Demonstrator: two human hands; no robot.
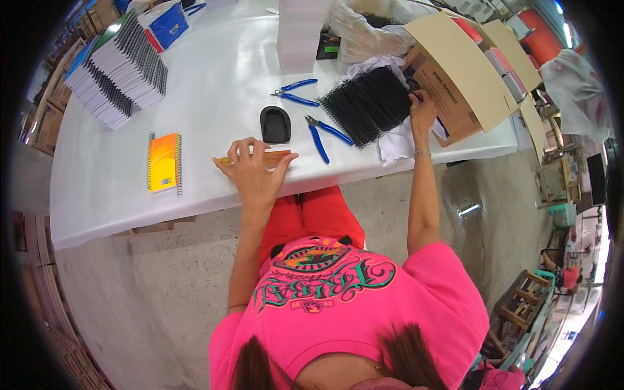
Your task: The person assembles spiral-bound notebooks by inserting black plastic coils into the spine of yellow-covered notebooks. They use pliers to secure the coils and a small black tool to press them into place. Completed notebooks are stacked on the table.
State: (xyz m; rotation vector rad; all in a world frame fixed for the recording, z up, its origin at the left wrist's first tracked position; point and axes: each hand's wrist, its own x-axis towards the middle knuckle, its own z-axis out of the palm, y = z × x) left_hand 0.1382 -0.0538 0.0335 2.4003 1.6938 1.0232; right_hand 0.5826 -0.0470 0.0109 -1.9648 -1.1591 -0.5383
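Note:
My left hand (252, 172) is closed around a small orange-yellow notebook (276, 156), seen almost edge-on near the table's front edge. Out to the right, my right hand (422, 110) has its fingers pinched at the right-hand ends of a pile of black spiral binding coils (367, 104). Which coil it grips is too small to make out. Left of my left hand lies a yellow-orange spiral notebook (164, 164). Between my hands are blue-handled cutting pliers (325, 138), and a second pair of pliers (298, 91) lies farther back. A black rounded pad or holder (275, 125) sits just beyond my left hand.
Stacks of spiral-bound notebooks (130, 68) stand at the back left, beside a blue notebook (168, 26). A tall stack of white paper (300, 39) rises at the back. An open cardboard box (448, 84) and a clear plastic bag (364, 32) flank the coils.

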